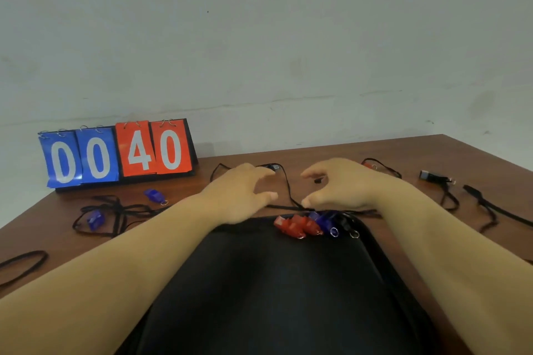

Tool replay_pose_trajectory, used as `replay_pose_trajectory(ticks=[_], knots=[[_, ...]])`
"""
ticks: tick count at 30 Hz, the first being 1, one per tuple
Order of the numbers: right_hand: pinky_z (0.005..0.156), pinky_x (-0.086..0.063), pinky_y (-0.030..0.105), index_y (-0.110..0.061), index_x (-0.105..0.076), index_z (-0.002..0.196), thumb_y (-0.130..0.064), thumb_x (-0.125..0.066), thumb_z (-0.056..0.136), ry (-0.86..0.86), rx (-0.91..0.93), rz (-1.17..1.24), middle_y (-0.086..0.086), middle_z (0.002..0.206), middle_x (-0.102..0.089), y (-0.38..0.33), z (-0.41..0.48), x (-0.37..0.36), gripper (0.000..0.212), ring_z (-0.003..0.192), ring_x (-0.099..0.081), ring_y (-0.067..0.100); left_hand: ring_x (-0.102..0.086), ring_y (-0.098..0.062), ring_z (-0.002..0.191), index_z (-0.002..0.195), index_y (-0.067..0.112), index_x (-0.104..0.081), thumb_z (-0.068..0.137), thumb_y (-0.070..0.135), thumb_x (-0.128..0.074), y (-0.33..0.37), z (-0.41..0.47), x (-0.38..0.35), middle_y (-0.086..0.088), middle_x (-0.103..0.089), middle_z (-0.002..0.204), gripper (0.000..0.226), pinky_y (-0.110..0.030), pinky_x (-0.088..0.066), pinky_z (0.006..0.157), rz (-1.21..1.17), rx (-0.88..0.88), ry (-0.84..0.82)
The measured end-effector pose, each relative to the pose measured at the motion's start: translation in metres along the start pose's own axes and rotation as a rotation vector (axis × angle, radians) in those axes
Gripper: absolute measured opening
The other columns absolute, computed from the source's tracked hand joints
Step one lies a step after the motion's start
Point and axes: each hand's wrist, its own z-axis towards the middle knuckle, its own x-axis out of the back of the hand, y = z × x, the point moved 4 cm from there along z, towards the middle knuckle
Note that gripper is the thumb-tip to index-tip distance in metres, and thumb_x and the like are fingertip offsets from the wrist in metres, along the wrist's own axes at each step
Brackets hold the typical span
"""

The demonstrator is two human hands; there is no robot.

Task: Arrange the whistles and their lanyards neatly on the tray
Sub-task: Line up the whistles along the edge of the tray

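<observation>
Fingers (257, 176) of left hand (242, 192) and right hand (343, 184) were curved, spread, gripping nothing, black whistle (275, 167) half hidden behind left fingertips, its lanyard (289, 193) lay between the hands

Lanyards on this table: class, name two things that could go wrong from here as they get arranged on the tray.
1. The black cord between the left hand and right hand runs toward the black whistle; a tug may drag it along.
2. The row of whistles lies at the far edge of the tray, just below both hands; a brush could knock them off.
</observation>
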Motion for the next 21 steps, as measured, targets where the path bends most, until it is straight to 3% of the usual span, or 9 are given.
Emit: replay_pose_trajectory(ticks=[7,11,13,17,21], knots=[[0.109,-0.038,0.035,-0.026,-0.053,0.145,-0.031,-0.064,0.095,0.301,-0.192,-0.018,0.002,0.153,-0.049,0.11,0.05,0.038,0.051,0.135,-0.05,0.023,-0.032,-0.025,0.151,0.16,0.033,-0.027,0.1,0.054,-0.053,-0.018,0.09,-0.021,-0.003,-0.031,0.166,0.069,-0.041,-0.028,0.123,0.018,0.041,-0.016],[0.117,-0.029,0.034,-0.022,-0.047,0.151,-0.03,-0.05,0.103,0.262,-0.163,-0.104,0.002,0.159,-0.043,0.147,0.078,0.022,0.05,0.145,-0.039,0.023,-0.022,-0.033,0.155,0.164,0.032,-0.014,0.103,0.055,-0.044,-0.045,0.138,-0.05,-0.006,-0.018,0.171,0.072,-0.047,-0.022,0.125,0.057,0.111,-0.096],[0.117,-0.032,0.037,-0.021,-0.048,0.151,-0.033,-0.048,0.104,0.239,-0.186,-0.124,0.003,0.156,-0.047,0.162,0.086,0.008,0.048,0.142,-0.042,0.026,-0.023,-0.034,0.155,0.164,0.032,-0.011,0.104,0.054,-0.04,-0.054,0.149,-0.066,-0.006,-0.019,0.171,0.07,-0.048,-0.024,0.125,0.071,0.145,-0.141],[0.107,-0.045,0.039,-0.02,-0.066,0.132,-0.027,-0.053,0.103,0.256,-0.212,-0.129,0.004,0.139,-0.062,0.176,0.092,0.004,0.032,0.123,-0.057,0.027,-0.042,-0.03,0.145,0.157,0.036,-0.035,0.103,0.052,-0.045,-0.061,0.154,-0.074,0.002,-0.043,0.161,0.057,-0.05,-0.038,0.116,0.093,0.133,0.016],[0.105,-0.042,0.031,-0.024,-0.066,0.131,-0.029,-0.061,0.099,0.321,-0.205,-0.035,0.0,0.136,-0.065,0.179,0.09,0.006,0.033,0.122,-0.059,0.021,-0.053,-0.026,0.133,0.139,0.029,-0.061,0.103,0.033,-0.057,-0.052,0.151,-0.065,0.003,-0.059,0.146,0.037,-0.042,-0.043,0.112,0.123,0.09,0.144]])
